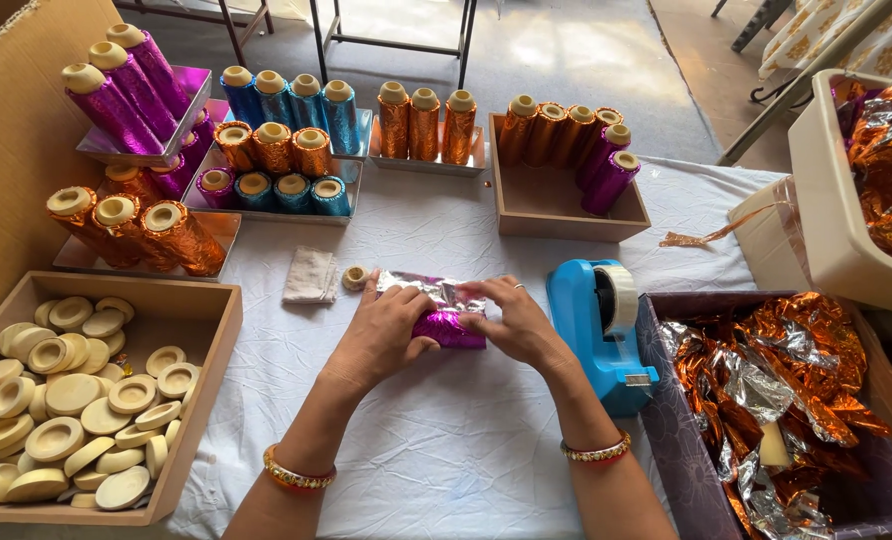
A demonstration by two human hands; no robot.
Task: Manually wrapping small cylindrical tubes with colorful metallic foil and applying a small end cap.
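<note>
Both hands are resting on the white tabletop (446, 450), the left hand (381, 335) and right hand (511, 325) each pressing curled fingers (406, 296) onto a purple foil roll (446, 322) lying between them, just left of the blue tape dispenser (591, 325).

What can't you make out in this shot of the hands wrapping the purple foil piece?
Head view:
- What's inside the purple foil: covered by the foil, the left hand and the right hand.
- Box of orange foil sheets: cut off by the bottom edge.
- Tray of wooden discs: cut off at the left edge.
</note>
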